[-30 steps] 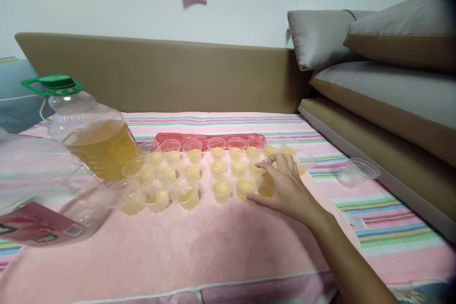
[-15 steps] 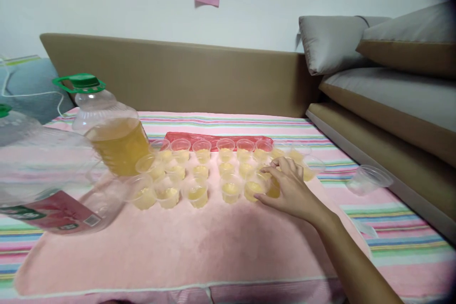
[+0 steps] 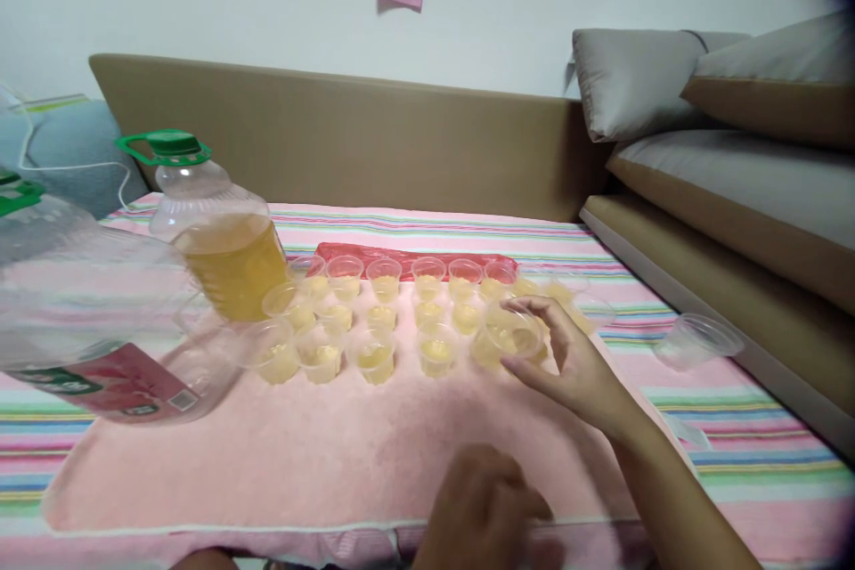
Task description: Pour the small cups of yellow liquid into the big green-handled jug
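Observation:
My right hand (image 3: 567,365) grips a clear plastic cup (image 3: 504,334) of pale yellow liquid, thumb on its near side and fingers on its far side. The cup appears raised a little above the pink mat (image 3: 321,454). Low in the picture is my left hand (image 3: 487,503), smeared by motion, its fingers pointing right over the mat's near edge. Rows of similar part-filled cups (image 3: 375,356) stand on the mat. To their left is a large clear bottle (image 3: 233,267) with a green cap, partly full of yellow liquid.
A second large bottle (image 3: 134,329) with a pink label stands at the near left. Behind the cups lies a red plastic bag (image 3: 401,258). One clear cup (image 3: 698,343) lies at right, by stacked cushions (image 3: 754,169). A brown board (image 3: 347,134) borders the back.
My right hand has lifted a cup from the front row and drawn it slightly nearer and to the right. My left hand has entered from the bottom edge.

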Tool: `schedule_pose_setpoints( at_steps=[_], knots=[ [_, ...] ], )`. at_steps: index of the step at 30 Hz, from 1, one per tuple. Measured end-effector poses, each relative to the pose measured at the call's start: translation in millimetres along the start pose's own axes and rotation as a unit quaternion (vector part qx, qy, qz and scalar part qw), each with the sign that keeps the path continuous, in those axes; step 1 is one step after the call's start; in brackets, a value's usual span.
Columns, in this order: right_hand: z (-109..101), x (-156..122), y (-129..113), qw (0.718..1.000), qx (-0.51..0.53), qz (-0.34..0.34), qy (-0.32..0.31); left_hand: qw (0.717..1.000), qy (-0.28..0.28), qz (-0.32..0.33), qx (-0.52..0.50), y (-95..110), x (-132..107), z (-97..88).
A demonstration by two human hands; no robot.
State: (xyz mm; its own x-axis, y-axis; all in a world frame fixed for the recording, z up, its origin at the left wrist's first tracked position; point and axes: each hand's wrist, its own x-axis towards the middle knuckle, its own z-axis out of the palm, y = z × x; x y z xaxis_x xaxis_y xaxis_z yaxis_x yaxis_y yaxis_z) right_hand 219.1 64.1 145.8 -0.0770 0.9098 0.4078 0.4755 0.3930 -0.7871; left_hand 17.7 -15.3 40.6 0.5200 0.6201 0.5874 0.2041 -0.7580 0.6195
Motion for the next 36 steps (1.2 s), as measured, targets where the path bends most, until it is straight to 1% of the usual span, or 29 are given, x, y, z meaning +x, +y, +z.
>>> schedule_pose_setpoints(
  at_steps=[1, 2, 3, 4, 5, 7, 9, 13, 16, 18, 23, 29, 33, 36],
  knots=[
    [2, 0, -1, 0.999, 0.044, -0.003, 0.006, 0.994, 0.089, -0.062, -0.004, -1, 6, -6.1],
    [4, 0, -1, 0.996, 0.085, -0.008, 0.012, 0.978, 0.167, -0.122, -0.011, -2, 11, -12.3],
    [7, 0, -2, 0.992, 0.121, -0.010, 0.018, 0.958, 0.224, -0.175, -0.025, -3, 17, -17.9],
    [9, 0, -2, 0.989, 0.149, -0.009, 0.025, 0.942, 0.255, -0.213, -0.047, -3, 21, -22.4],
    [12, 0, -2, 0.985, 0.168, -0.006, 0.033, 0.928, 0.271, -0.244, -0.076, -3, 24, -25.4],
    [15, 0, -3, 0.981, 0.188, -0.005, 0.048, 0.908, 0.272, -0.287, -0.137, -4, 28, -27.2],
    [16, 0, -3, 0.980, 0.190, -0.004, 0.057, 0.900, 0.250, -0.313, -0.170, -6, 29, -25.4],
    [20, 0, -3, 0.983, 0.167, -0.015, 0.073, 0.903, 0.225, -0.327, -0.165, -16, 33, -25.5],
    [25, 0, -2, 0.985, 0.140, -0.023, 0.096, 0.910, 0.198, -0.327, -0.162, -26, 42, -32.3],
    [28, 0, -3, 0.986, 0.126, -0.020, 0.106, 0.909, 0.192, -0.332, -0.163, -32, 49, -36.7],
    [32, -2, -6, 0.987, 0.116, -0.013, 0.111, 0.892, 0.229, -0.346, -0.180, -42, 62, -37.6],
    [35, -5, -2, 0.986, 0.120, -0.005, 0.119, 0.882, 0.260, -0.346, -0.184, -49, 75, -34.1],
    [35, -7, -1, 0.986, 0.109, -0.010, 0.123, 0.879, 0.266, -0.352, -0.179, -49, 78, -36.0],
    [31, -9, -4, 0.988, 0.094, -0.013, 0.124, 0.881, 0.252, -0.357, -0.183, -43, 76, -37.5]
  ],
)
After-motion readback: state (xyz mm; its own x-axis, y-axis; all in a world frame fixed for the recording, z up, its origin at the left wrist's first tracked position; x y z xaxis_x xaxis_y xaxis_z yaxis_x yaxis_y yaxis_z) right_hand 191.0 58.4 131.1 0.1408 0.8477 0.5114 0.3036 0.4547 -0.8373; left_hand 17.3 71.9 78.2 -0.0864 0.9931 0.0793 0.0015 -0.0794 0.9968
